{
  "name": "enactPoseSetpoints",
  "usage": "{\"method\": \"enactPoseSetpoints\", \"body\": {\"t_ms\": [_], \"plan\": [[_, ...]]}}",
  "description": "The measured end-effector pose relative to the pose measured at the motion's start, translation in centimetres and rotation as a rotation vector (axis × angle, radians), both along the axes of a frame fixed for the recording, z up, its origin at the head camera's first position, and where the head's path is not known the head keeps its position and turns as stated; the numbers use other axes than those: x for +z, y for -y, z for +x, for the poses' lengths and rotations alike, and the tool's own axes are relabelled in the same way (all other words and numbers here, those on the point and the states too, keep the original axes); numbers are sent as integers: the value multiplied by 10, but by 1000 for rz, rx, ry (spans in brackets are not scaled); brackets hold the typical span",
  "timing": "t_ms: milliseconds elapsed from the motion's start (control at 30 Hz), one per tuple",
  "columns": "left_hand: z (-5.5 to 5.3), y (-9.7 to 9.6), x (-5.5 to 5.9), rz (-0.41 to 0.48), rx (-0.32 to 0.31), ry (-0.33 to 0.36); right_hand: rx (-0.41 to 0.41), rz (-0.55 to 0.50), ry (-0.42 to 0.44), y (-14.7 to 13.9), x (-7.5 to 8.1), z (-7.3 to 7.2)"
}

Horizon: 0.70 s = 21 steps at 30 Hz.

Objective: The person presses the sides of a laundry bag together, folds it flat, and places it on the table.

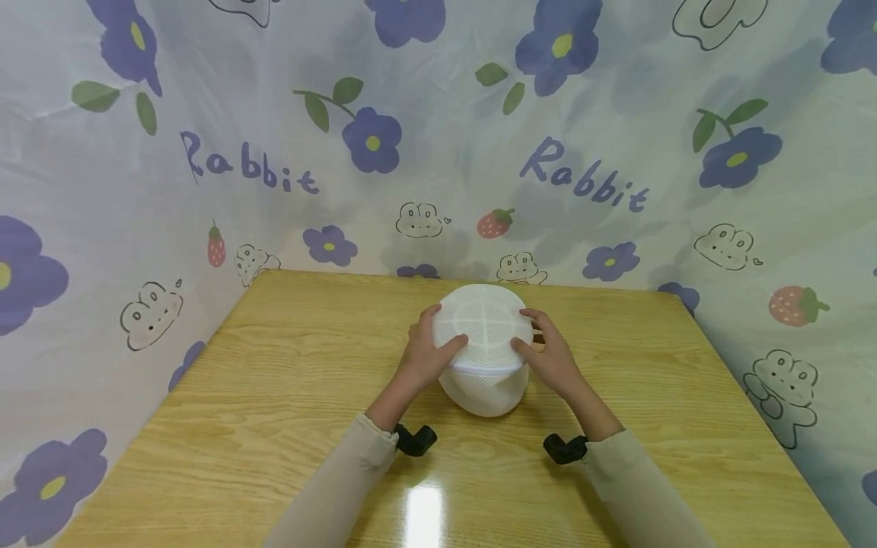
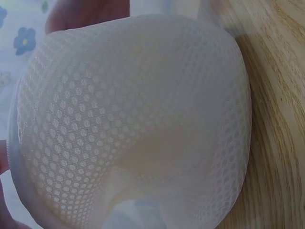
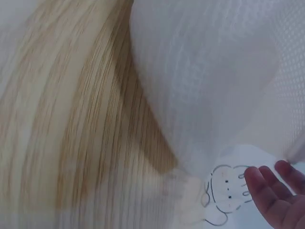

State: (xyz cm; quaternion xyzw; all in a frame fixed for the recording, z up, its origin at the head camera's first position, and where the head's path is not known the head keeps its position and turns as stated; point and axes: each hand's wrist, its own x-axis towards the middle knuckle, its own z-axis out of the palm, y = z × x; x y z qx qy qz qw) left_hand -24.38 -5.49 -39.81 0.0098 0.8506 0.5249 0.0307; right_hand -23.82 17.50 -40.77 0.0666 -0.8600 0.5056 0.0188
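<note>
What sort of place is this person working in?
Possibly a small curtained-off filming booth, though I can't be sure: printed sheeting with flowers and cartoon rabbits surrounds the wood-grain table, and a black device shows at each wrist.

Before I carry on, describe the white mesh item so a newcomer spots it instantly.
Start at the tan wood-grain table backed by white cloth printed with purple flowers. Between the left grip and right grip, find the rounded white mesh item; its netting and pale lavender band set it apart from the printed cloth.
</note>
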Motion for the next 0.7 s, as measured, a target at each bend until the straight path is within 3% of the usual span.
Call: {"method": "enactPoseSetpoints", "body": {"t_ms": [267,467,700], "plan": [[1,4,1,-89,26,-51,26,207,-191,-3,2,5],[-1,8,-3,-222,-1,-198,47,334,-301,-4,2,6],[-3,12,-6,-385,-111,-399,68,468,-383,-5,3,6]]}}
